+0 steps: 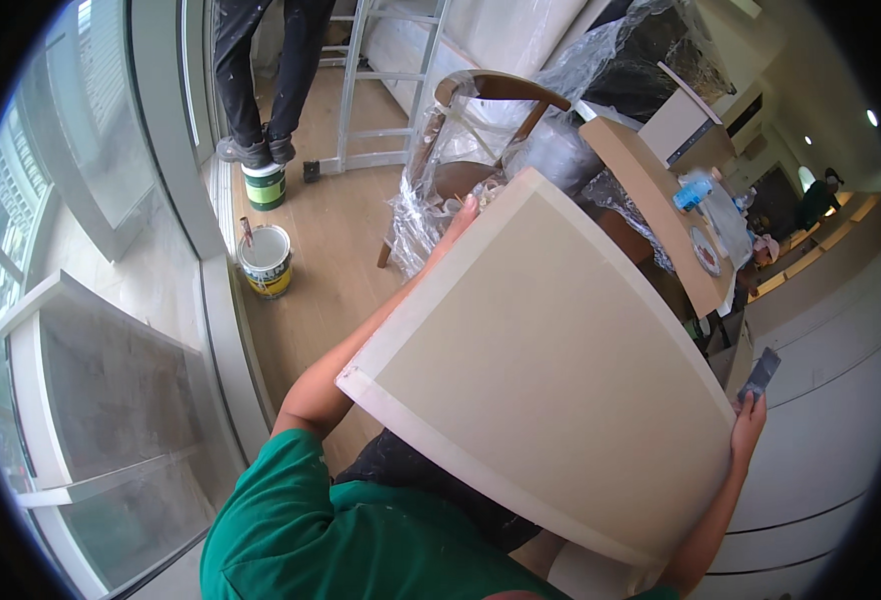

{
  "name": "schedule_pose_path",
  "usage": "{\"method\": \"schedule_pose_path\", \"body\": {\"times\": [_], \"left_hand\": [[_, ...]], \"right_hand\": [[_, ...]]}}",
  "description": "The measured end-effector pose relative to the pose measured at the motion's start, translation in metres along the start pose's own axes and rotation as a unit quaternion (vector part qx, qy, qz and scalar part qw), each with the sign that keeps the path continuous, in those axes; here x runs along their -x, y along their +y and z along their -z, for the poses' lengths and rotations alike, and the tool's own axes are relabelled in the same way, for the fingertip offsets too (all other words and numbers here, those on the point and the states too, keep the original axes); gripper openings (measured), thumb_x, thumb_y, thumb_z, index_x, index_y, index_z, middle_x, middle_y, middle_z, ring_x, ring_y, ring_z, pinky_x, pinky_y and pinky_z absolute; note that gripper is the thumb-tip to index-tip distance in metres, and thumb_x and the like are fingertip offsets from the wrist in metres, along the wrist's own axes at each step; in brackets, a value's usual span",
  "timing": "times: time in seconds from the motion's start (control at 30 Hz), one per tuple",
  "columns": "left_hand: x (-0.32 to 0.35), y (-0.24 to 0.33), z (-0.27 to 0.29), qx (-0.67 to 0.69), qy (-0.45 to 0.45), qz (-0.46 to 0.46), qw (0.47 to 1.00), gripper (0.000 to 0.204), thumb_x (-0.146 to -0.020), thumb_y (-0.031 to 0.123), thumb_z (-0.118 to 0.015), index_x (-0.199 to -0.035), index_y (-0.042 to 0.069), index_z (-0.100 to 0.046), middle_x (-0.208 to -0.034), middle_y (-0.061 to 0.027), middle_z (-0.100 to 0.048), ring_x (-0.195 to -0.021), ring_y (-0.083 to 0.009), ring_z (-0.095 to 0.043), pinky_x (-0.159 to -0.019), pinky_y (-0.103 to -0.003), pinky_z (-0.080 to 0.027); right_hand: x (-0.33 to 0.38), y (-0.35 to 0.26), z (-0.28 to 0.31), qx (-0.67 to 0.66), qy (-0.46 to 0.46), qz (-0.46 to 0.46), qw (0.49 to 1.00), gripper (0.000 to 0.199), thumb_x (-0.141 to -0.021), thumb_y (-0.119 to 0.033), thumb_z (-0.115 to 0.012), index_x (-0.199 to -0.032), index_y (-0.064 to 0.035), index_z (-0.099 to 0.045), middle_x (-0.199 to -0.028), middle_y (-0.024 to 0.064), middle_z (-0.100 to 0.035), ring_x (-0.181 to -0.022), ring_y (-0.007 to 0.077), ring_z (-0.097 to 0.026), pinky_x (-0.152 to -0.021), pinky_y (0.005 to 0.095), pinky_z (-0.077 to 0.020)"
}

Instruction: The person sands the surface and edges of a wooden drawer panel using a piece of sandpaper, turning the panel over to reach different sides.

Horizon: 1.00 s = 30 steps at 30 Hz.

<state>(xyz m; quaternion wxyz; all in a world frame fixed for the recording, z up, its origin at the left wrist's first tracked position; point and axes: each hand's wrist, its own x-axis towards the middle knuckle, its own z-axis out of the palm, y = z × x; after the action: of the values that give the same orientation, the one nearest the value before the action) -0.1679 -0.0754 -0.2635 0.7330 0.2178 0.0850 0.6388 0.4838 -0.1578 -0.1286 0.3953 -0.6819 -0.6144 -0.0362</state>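
Note:
A large beige panel with a paler border lies tilted across the middle, in front of my body. At its upper left edge, my left hand grips the panel, with some fingers hidden behind it. My right hand is at the panel's right edge, its fingers closed on a small dark grey rectangular pad that sticks up above them. Whether this hand also bears the panel's weight I cannot tell.
On the wooden floor stands an open paint can with a brush. Another person's shoes rest on a green-and-white bucket, near a metal ladder. A plastic-wrapped chair and a cardboard-covered surface lie beyond the panel. Glass doors line the left.

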Motion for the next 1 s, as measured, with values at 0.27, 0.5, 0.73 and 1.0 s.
{"method": "schedule_pose_path", "body": {"times": [0.27,0.5,0.73,1.0], "left_hand": [[-0.03,-0.02,0.0,0.008,-0.059,0.019,0.998,0.063,-0.107,0.062,-0.052,-0.142,0.011,-0.063,-0.131,-0.009,-0.07,-0.115,-0.0206,-0.068,-0.096,-0.039,-0.057],[-0.024,-0.026,0.003,-0.178,-0.125,-0.075,0.973,0.059,-0.106,0.058,-0.054,-0.138,0.009,-0.065,-0.128,-0.0095,-0.071,-0.112,-0.0203,-0.069,-0.094,-0.038,-0.057],[-0.037,-0.043,-0.006,-0.294,-0.199,-0.157,0.922,0.055,-0.105,0.054,-0.057,-0.134,0.008,-0.066,-0.125,-0.0099,-0.072,-0.109,-0.02,-0.069,-0.092,-0.038,-0.057],[-0.051,-0.064,-0.011,-0.308,-0.237,-0.171,0.906,0.051,-0.104,0.049,-0.059,-0.13,0.006,-0.068,-0.121,-0.0103,-0.073,-0.105,-0.0196,-0.07,-0.09,-0.037,-0.057]], "right_hand": [[-0.015,-0.185,-0.058,-0.176,0.054,0.165,0.969,0.032,-0.109,-0.021,-0.066,-0.131,0.0023,-0.061,-0.11,0.007,-0.07,-0.099,0.0143,-0.067,-0.085,0.0313,-0.055],[0.026,-0.364,-0.128,-0.523,-0.21,0.042,0.825,0.039,-0.1,-0.007,-0.066,-0.137,0.0045,-0.058,-0.12,0.0102,-0.069,-0.097,0.0155,-0.067,-0.085,0.0368,-0.0564],[0.01,-0.4,-0.176,-0.158,-0.099,0.477,0.859,0.042,-0.085,0.003,-0.065,-0.127,0.0051,-0.073,-0.093,0.0069,-0.06,-0.088,0.0193,-0.059,-0.087,0.0356,-0.0542],[0.005,-0.383,-0.217,0.045,-0.21,0.561,0.799,0.063,-0.07,0.005,-0.067,-0.133,0.001,-0.069,-0.105,0.0143,-0.062,-0.1,0.0348,-0.063,-0.09,0.0438,-0.0579]]}}
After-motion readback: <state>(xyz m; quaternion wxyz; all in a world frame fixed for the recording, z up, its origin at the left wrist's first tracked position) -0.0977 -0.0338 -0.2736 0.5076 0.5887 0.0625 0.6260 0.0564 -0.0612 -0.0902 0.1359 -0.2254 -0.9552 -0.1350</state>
